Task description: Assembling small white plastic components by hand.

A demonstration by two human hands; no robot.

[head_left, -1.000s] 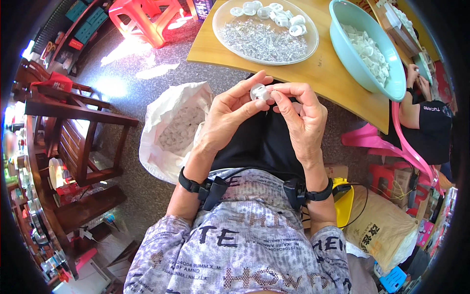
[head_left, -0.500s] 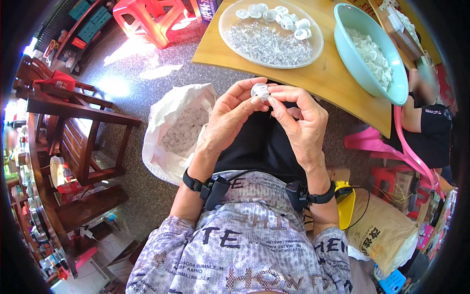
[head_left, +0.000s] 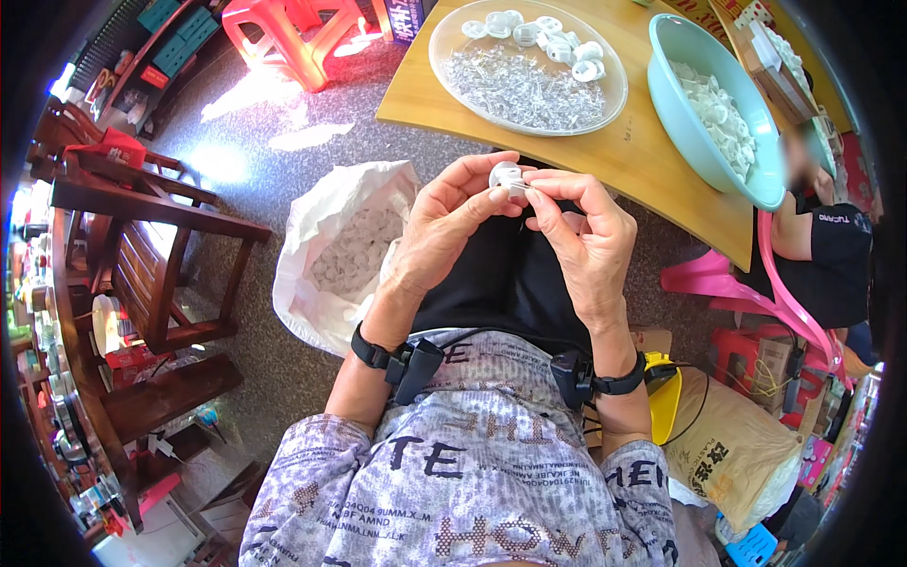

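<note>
Thumb and fingertips of the left hand (head_left: 444, 217) pinch a round white part (head_left: 505, 174) above the lap; the right hand (head_left: 590, 227) closes thumb and forefinger on its right side. Leftward stands a white sack (head_left: 304, 215); beyond, a clear tray (head_left: 612, 96) and blue basin (head_left: 667, 115) on a table (head_left: 652, 180).

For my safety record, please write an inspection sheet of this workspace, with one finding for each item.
Surface: yellow wooden table, bearing clear oval tray and turquoise basin.
Work things: white plastic piece, held; small whitish parts in white sack.
Clutter: tan sack at right.
Hands: left hand and right hand pinch the white plastic piece.
Cables: thin black cable, looped at right.
Surroundings: red plastic stool, dark wooden chair, co-worker at right.
</note>
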